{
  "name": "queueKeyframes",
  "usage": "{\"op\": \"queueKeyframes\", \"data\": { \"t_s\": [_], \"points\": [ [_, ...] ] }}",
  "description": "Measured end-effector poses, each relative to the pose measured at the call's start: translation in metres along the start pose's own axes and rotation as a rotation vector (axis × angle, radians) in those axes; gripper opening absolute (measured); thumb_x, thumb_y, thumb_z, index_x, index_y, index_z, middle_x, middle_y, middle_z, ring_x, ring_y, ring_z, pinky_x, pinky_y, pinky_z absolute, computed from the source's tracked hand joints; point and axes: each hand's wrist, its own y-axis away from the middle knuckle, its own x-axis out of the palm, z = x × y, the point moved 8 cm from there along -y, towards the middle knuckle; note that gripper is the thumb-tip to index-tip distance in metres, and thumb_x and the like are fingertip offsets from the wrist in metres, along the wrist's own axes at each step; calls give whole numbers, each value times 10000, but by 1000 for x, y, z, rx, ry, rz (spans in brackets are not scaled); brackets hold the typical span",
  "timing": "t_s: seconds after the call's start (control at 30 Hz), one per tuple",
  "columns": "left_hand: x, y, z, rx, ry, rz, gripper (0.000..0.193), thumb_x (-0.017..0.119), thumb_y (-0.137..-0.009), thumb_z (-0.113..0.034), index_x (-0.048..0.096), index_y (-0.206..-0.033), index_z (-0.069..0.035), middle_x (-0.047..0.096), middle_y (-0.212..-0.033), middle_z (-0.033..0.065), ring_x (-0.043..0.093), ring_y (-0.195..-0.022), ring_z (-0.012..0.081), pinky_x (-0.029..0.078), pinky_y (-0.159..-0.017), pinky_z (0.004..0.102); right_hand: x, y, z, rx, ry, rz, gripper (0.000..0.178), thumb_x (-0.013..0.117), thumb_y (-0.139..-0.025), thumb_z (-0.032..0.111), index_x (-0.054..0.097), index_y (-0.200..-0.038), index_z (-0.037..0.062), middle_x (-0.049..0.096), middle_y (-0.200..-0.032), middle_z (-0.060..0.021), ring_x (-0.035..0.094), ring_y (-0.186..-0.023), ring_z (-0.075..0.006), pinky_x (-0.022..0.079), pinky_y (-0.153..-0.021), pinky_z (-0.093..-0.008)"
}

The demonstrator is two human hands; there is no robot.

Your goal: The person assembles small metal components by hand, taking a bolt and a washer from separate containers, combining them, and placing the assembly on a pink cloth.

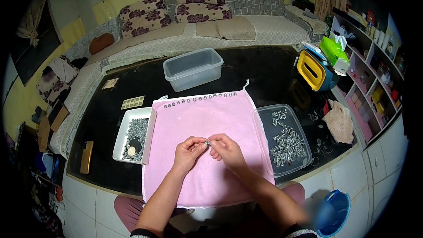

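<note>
Hands, left (188,149) and right (224,148), fingers pinched on one small screw (207,142), two trays (284,139) beside.

A green tissue package (333,49) with a white sheet poking from its top stood at the far right, on the upper edge of the shelf unit (374,83), just beyond a yellow and blue container (313,71). Small bottles and jars (387,68) in white, pink and red sat in the shelf's compartments, too small to make out further.

On the dark desk (264,75), left of the pink cloth (207,123), lay a pale rectangular sheet of small labels (132,102) set in rows. Farther left and back lay a smaller tan card (110,83). A flat, golden-brown phone (87,157) lay near the desk's left front edge; whether its screen faced up could not be told.
</note>
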Motion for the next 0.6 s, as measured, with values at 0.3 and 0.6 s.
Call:
{"op": "queueKeyframes", "data": {
  "t_s": [0.3, 0.6],
  "points": [
    [0, 0, 1, -3, 0, -1, 133, 587, -797, 6, 589, -930, 17, 604, -815, 39, 556, -735, 72, 471, -680, 184, -1, 0, -1, 5, -3, -14, 223, 514, -873, 238, 546, -854, 19, 531, -638, -20, 490, -570, -66, 408, -518, -193],
    [0, 0, 1, -16, -31, -20, 97, 574, -800, 16, 593, -895, 6, 564, -753, 13, 526, -692, 67, 472, -678, 199, 1, 0, -2, 15, -10, 8, 226, 512, -874, 252, 534, -849, 28, 531, -642, -23, 493, -570, -64, 406, -522, -187]
  ]
}}
